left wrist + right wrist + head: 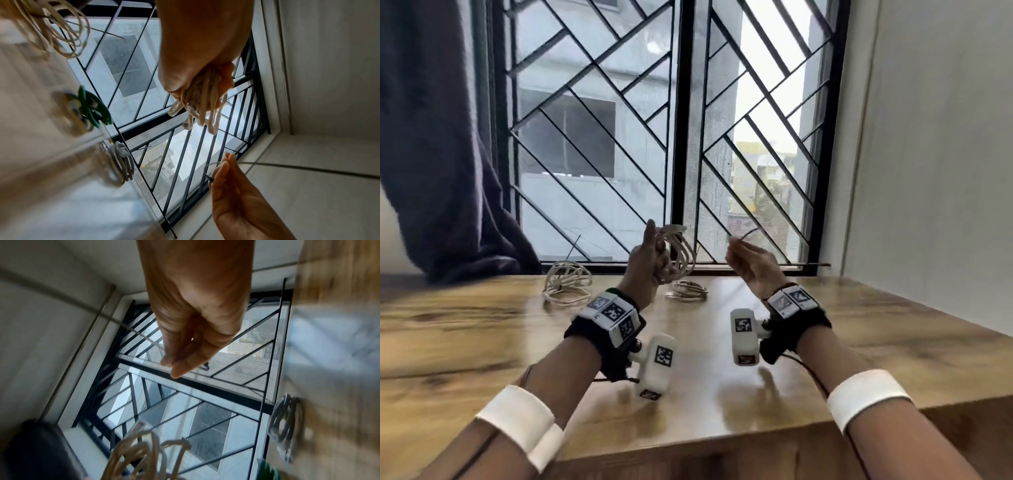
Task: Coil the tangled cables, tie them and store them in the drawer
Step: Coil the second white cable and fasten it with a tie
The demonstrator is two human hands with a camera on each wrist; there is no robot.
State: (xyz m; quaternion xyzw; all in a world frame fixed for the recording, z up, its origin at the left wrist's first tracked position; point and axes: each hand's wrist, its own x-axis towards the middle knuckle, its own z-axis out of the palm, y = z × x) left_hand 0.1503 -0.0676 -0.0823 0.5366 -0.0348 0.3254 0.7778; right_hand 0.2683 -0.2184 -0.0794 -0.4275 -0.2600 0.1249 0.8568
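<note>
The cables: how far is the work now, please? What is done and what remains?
Two cream coils already lie on the wooden table; whether they are tied is unclear. The left hand grips a third cable coil, while the right hand pinches a thin tie. Tying this coil and storing everything remain; no drawer is in view.

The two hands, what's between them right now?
Nothing solid: the head view shows only window behind the gap between the left hand gripping the coil and the right hand.
</note>
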